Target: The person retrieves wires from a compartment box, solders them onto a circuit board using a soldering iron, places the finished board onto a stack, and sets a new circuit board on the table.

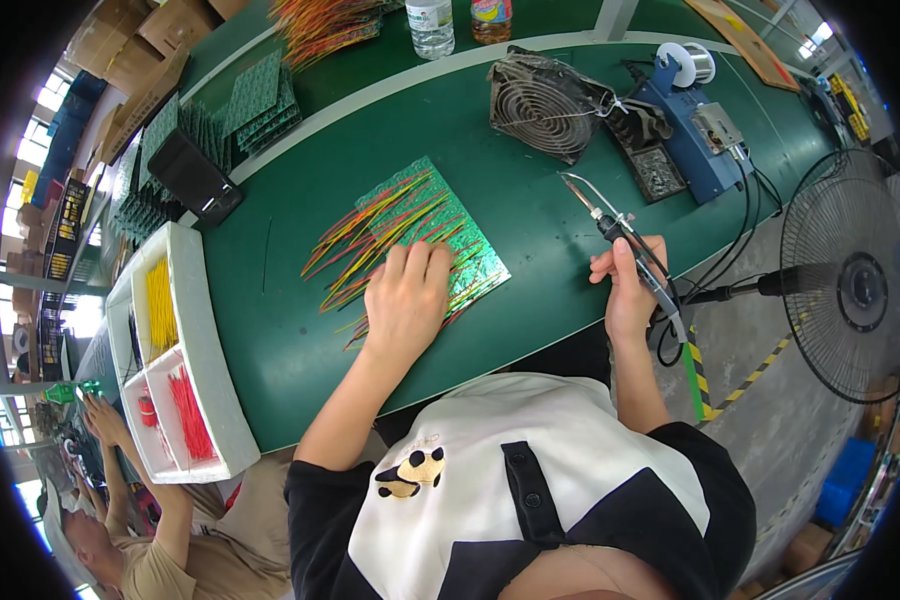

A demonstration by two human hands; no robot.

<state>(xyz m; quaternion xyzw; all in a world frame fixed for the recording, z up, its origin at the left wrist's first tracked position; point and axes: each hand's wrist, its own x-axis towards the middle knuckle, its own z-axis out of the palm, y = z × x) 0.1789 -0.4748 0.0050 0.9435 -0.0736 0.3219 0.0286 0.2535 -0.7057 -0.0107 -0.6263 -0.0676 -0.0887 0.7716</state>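
Item: flat green circuit board (467,243) with loose red and yellow wire leads (370,225), on the green counter (290,330) left of the soldering iron (625,240). Judged light, stiff, fragile.

My left hand (407,300) presses it, fingers spread, gripping nothing; edges look the best hold.

My right hand (625,295) is closed around the iron.

White foam tray (210,350) w/ wires, small fan (542,103), bottles (431,25), pedestal fan (850,280).
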